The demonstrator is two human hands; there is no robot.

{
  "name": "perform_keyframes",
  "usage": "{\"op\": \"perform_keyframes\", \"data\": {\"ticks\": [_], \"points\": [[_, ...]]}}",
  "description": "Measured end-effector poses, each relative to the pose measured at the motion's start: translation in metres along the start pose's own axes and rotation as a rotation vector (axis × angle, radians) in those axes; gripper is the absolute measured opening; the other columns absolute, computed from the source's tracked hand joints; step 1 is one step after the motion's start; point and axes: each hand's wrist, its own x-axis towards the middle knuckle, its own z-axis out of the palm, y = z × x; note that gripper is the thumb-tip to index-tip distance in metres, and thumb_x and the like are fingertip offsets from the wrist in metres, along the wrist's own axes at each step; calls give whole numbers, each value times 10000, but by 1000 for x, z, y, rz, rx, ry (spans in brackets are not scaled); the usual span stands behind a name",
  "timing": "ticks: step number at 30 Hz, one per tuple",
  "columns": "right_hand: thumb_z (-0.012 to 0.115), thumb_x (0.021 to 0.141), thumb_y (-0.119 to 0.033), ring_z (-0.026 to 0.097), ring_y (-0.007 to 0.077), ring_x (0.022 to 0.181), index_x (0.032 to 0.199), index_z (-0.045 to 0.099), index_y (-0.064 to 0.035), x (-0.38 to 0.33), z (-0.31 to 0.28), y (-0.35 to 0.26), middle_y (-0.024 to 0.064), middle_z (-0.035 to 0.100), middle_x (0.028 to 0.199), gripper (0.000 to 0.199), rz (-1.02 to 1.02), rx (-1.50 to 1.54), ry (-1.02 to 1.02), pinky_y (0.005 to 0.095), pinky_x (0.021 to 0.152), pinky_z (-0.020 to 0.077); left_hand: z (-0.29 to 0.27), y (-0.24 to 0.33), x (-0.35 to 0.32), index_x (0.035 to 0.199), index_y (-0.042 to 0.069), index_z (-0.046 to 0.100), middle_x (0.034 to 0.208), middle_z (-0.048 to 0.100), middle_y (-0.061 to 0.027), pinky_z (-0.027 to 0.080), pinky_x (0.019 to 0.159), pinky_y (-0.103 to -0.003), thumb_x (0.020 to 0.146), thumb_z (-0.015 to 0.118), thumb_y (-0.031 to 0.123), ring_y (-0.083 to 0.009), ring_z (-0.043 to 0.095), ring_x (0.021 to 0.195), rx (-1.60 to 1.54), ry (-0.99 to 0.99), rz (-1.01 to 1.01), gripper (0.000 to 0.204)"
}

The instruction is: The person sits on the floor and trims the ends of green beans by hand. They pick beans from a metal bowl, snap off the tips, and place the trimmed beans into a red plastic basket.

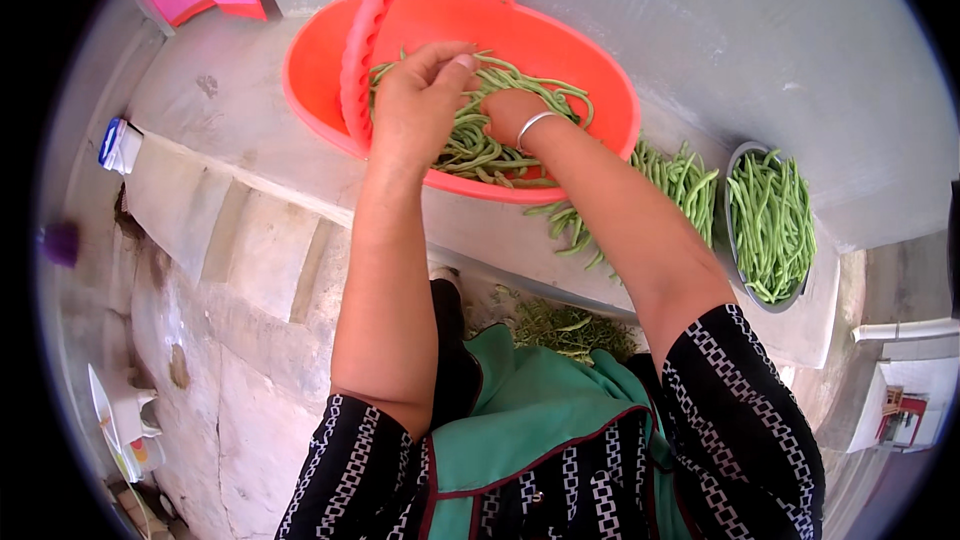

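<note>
A red plastic basket (585, 32) with an arched handle (362, 50) holds long green beans (475, 145). Over the beans, my left hand (425, 90) is closed, thumb and fingers brought together. Whatever it may hold is too small to make out. My right hand (515, 115), with a silver bangle (530, 128) at the wrist, reaches down among the beans in the basket. Its fingers are hidden behind the hand and in the beans. To the right of the basket, partly behind my right forearm, lies a loose pile of green beans (675, 180).
A grey basin (735, 230) full of green beans stands at the ledge's right end. Plant scraps (570, 330) lie below the concrete ledge (290, 165). A grey wall (760, 30) rises behind the basket. At far left sits a blue-and-white container (120, 145).
</note>
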Motion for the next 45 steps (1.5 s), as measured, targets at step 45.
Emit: {"op": "perform_keyframes", "data": {"ticks": [45], "points": [[591,883,-182,551,78,822,985,631,-25,-382,-37,103,21,625,883,191,95,1254,867,232,738,450,190,0,-78,982,-42,516,619,382,-6,423,661,-302,967,400,268,-141,424,601,-601,-1018,-437,332]]}}
